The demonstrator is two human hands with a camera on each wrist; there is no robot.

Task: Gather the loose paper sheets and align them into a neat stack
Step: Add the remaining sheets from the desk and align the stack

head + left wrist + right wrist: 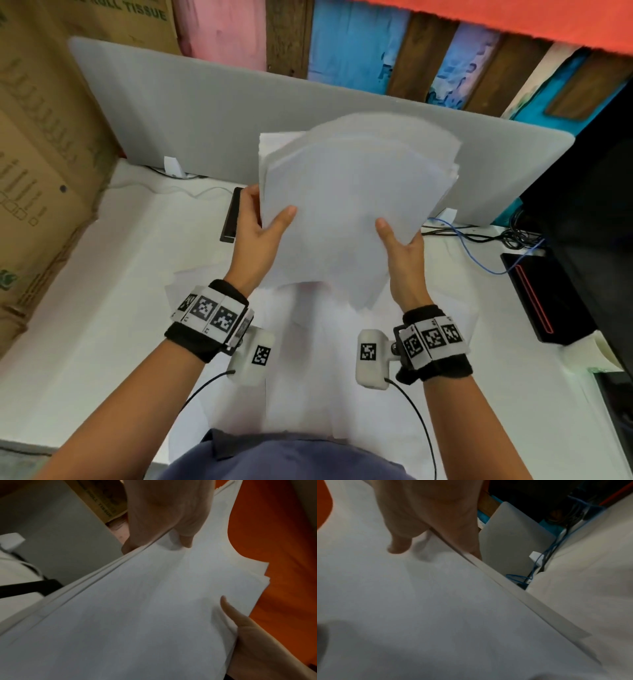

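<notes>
Both hands hold up a thick bundle of white paper sheets (346,205) in the air above the white table (102,291), in the middle of the scene. The left hand (255,226) holds the left edge of the bundle, with its thumb (286,217) flat on the near face and its fingers curled round behind, so its grip is pinching the paper. The right hand (404,253) holds the right lower edge the same way, thumb (385,229) on the near face and fingers behind, so its grip is pinching the paper too. The sheets do not line up: the far edges fan out and some corners stick out past the others. In the left wrist view the edge of the bundle (96,574) shows many thin layers. More loose white sheets (308,359) lie flat on the table under the hands, near the person's body. A grey divider panel (205,113) stands along the far side of the table. A brown cardboard box (41,154) stands on the left. A small dark flat thing (231,219) lies on the table just behind the left hand. A blue cable (476,260) and black cables (513,236) lie on the right, near a black box with a red stripe (534,298)
</notes>
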